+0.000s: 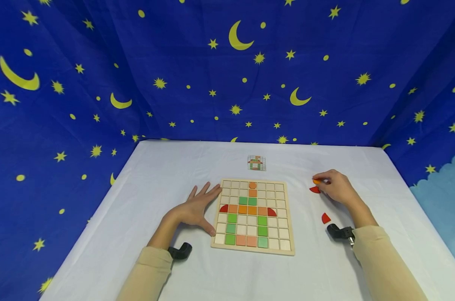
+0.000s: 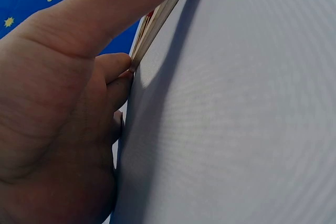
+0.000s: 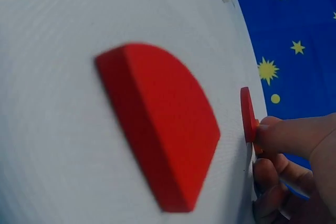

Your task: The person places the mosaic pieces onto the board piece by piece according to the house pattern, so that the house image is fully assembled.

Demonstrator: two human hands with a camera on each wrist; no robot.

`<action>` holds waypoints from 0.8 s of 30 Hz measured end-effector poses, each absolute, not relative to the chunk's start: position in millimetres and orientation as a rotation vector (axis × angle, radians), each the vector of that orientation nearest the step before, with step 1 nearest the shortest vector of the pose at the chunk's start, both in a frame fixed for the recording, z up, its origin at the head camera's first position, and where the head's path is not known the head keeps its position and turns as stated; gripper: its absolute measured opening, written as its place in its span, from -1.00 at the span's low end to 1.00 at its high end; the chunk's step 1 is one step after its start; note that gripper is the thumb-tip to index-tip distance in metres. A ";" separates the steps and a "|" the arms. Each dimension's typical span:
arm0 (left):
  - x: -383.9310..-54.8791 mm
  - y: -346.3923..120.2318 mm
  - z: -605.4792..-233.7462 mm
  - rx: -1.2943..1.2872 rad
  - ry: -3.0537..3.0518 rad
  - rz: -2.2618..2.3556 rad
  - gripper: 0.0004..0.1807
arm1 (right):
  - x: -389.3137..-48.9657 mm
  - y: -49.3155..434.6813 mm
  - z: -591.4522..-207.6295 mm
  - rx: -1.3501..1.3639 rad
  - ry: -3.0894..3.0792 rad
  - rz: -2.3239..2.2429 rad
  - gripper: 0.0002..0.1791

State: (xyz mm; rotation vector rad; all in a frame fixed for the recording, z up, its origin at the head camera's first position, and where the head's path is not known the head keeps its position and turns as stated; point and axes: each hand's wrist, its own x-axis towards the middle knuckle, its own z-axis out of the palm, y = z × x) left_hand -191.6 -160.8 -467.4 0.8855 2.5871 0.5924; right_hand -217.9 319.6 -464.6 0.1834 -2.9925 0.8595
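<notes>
A wooden grid board (image 1: 252, 249) lies on the white table, with coloured tiles set in it: a red, orange, green and pink pattern topped by an orange round tile (image 1: 252, 185). My left hand (image 1: 192, 210) is spread at the board's left side, its thumb and fingertips touching the edge. To the right of the board, my right hand (image 1: 336, 186) pinches an orange piece (image 1: 316, 181) between thumb and fingers, low over the table. Right beside it lies a red quarter-circle piece (image 1: 314, 190). A second red quarter-circle piece (image 3: 163, 124) sits nearer the wrist.
Behind the board lies a small pattern card (image 1: 256, 163) showing a similar coloured design. Blue cloth (image 1: 197, 62) with yellow moons and stars hangs at the back and sides. Each wrist wears a black camera mount (image 1: 339, 231).
</notes>
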 end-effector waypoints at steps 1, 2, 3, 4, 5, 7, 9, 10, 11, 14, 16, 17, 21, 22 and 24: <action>-191.7 -160.8 -467.7 0.886 2.587 0.589 0.55 | -217.8 319.9 -464.8 0.183 -2.988 0.852 -0.69; -191.9 -160.8 -468.0 0.887 2.589 0.587 0.55 | -217.5 320.1 -464.8 0.180 -2.985 0.851 -0.69; -192.0 -160.9 -468.4 0.886 2.589 0.586 0.55 | -217.5 320.2 -464.9 0.176 -2.982 0.851 -0.70; -192.1 -160.9 -468.5 0.886 2.588 0.588 0.55 | -217.4 320.4 -465.2 0.171 -2.979 0.849 -0.70; -192.2 -160.8 -468.6 0.887 2.589 0.589 0.55 | -217.3 320.3 -465.3 0.166 -2.976 0.850 -0.70; -192.4 -160.8 -468.6 0.888 2.589 0.592 0.55 | -217.3 319.2 -465.6 0.154 -2.975 0.859 -0.70; -192.6 -160.7 -468.5 0.891 2.588 0.592 0.55 | -217.4 317.3 -465.7 0.136 -2.978 0.869 -0.69; -192.6 -160.7 -468.3 0.891 2.587 0.595 0.55 | -217.4 316.0 -465.5 0.130 -2.979 0.870 -0.69; -192.7 -160.7 -468.3 0.890 2.588 0.592 0.55 | -217.5 314.6 -465.3 0.125 -2.980 0.874 -0.68; -192.8 -160.6 -468.1 0.891 2.587 0.592 0.54 | -218.0 310.1 -464.1 0.130 -2.976 0.891 -0.66; -192.7 -160.5 -467.7 0.893 2.585 0.595 0.54 | -218.3 306.8 -462.9 0.149 -2.970 0.902 -0.66; -192.6 -160.5 -467.6 0.894 2.585 0.595 0.54 | -218.7 304.9 -462.3 0.158 -2.969 0.914 -0.66; -191.9 -160.3 -466.5 0.899 2.580 0.605 0.54 | -220.8 297.0 -462.4 0.192 -2.973 0.944 -0.65; -191.8 -160.1 -466.3 0.899 2.580 0.606 0.54 | -221.5 294.9 -462.8 0.201 -2.975 0.956 -0.65; -191.5 -159.9 -466.2 0.899 2.581 0.604 0.54 | -221.6 290.7 -463.5 0.221 -2.976 0.968 -0.64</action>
